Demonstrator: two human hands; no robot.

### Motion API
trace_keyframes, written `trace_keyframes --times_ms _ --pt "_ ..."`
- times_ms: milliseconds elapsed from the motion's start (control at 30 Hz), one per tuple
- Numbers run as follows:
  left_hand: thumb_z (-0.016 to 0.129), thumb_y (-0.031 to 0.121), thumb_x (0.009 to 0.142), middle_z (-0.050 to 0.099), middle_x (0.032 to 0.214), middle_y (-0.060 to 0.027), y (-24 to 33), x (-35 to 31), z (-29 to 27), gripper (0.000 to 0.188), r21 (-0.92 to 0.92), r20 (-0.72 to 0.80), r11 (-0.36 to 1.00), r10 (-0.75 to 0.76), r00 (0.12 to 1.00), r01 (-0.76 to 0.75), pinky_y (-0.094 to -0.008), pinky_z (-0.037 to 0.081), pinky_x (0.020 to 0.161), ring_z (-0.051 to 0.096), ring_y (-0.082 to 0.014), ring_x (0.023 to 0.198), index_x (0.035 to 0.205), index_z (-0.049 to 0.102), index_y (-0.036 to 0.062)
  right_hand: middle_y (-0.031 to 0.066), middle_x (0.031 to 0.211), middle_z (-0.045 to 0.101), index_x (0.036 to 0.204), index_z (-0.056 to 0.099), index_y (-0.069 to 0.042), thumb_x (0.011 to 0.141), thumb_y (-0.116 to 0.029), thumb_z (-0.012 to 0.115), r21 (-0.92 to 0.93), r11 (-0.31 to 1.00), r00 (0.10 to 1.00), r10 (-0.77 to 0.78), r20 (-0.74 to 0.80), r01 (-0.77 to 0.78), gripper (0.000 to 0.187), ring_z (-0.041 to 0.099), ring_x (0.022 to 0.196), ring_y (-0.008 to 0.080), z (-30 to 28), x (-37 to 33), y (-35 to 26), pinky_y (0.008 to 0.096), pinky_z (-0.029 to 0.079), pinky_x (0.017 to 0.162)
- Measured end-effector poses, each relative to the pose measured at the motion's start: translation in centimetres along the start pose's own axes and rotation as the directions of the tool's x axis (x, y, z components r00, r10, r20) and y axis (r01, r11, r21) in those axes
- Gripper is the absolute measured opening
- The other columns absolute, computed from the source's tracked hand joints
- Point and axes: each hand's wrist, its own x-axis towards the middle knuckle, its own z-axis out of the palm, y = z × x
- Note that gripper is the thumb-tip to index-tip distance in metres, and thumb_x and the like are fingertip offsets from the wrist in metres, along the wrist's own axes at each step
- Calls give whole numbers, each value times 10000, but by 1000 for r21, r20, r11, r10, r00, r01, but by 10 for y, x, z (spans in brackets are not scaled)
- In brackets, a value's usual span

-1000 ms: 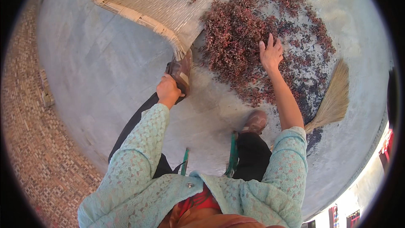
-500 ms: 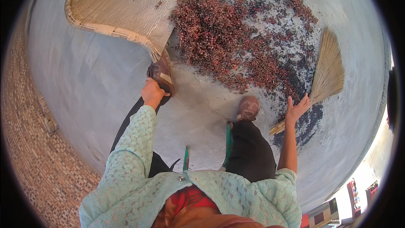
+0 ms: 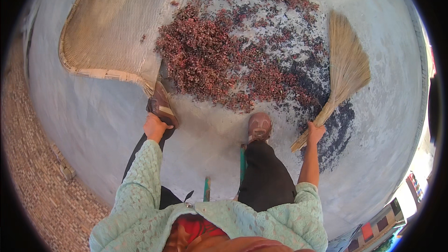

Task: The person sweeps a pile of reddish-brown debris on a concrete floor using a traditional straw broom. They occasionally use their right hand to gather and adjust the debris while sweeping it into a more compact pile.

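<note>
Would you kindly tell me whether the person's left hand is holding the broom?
No, the right hand grips the broom, while the left hand is at the heel of the left shoe.

woven tray point(image 3: 112, 32) cut off by top edge, right fingers point(image 3: 312, 128) partly hidden around broom handle point(image 3: 323, 115)

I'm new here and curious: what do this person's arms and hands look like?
The left sleeve and right sleeve are pale mint green and lacy. The left one reaches farther down than the right. The left hand and right hand are ungloved.
</note>
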Motion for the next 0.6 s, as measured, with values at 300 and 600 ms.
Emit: trace_keyframes --times_ms 300,600 --pt "933 406 436 629 1048 -180 -2 6 6 906 -15 8 1000 11 1000 -10 -399 519 825 643 -340 973 1089 472 -22 62 715 544 1036 428 -61 688 -31 629 406 912 997 30 73 -58 403 528 507 156 -45 -35 -16 288 463 454" --pt "926 436 447 616 1097 -174 3 7 1 988 2 52 1000 -10 999 10 -388 522 834 637 -322 1008 1168 446 -37 84 691 557 959 448 -41 664 -60 653 425 905 999 -42 7 35 361 537 472 166 -5 37 -69 291 445 441"
